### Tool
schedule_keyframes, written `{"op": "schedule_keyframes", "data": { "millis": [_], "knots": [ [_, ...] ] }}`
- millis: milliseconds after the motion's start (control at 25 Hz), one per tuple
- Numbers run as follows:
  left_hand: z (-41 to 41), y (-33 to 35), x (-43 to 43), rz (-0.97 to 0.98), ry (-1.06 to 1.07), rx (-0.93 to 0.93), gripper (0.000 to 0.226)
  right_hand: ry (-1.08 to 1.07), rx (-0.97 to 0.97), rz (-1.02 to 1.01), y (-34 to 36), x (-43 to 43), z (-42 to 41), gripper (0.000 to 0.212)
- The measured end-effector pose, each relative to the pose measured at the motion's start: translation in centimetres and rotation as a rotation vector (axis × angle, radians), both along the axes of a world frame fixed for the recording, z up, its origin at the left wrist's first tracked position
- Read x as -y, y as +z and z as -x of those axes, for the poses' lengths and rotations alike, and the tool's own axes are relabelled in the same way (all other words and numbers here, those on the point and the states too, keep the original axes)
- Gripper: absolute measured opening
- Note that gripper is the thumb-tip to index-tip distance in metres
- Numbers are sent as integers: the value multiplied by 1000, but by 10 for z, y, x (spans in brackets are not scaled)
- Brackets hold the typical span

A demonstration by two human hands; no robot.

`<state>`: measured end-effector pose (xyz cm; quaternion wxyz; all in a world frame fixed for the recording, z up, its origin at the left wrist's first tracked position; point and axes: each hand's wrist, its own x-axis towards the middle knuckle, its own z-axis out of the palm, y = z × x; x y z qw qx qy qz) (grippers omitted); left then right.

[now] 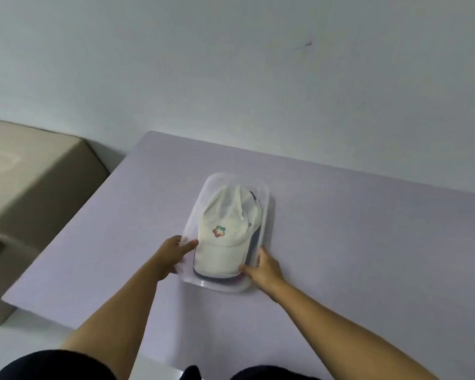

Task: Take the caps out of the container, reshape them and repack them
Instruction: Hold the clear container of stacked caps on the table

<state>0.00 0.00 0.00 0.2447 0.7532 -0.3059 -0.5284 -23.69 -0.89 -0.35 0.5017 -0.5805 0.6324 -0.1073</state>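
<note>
A clear plastic container (266, 204) lies on the pale lilac table (354, 242). A white cap (225, 226) with a small multicoloured logo is on top inside it, brim toward me. Dark edges of at least one more cap (254, 237) show under it. My left hand (173, 256) grips the container's near left wall, thumb over the rim beside the white cap. My right hand (261, 270) holds the near right corner, thumb touching the edge of the brim.
A beige box-like block (39, 193) stands left of the table, below its level. A plain white wall (231, 64) rises right behind the table's far edge. The table's left edge runs diagonally toward me.
</note>
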Motion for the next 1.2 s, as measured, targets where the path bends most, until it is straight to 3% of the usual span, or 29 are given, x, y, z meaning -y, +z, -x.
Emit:
{"op": "schedule_keyframes", "data": {
  "millis": [200, 480, 720, 800, 920, 1040, 1200],
  "knots": [
    [74, -6, 9, 37, 8, -111, 51, -149, 80, -9, 4, 9, 89, 89],
    [169, -20, -3, -7, -110, -188, 44, -384, 146, -67, -15, -27, 187, 94],
    [185, -24, -21, 35, -163, -77, 50, -411, 190, -71, -18, -47, 199, 81],
    [187, -28, -33, 62, -172, 43, 66, -432, 202, -81, -21, -49, 196, 77],
    [197, -29, -48, 59, -92, 242, 55, -484, 249, -102, -26, -51, 192, 78],
    [201, -25, -49, 8, 12, 215, 42, -506, 265, -83, -29, -52, 188, 75],
    [204, -7, -47, -44, -5, 213, 57, -502, 259, -55, -30, -51, 186, 73]
  ]
}}
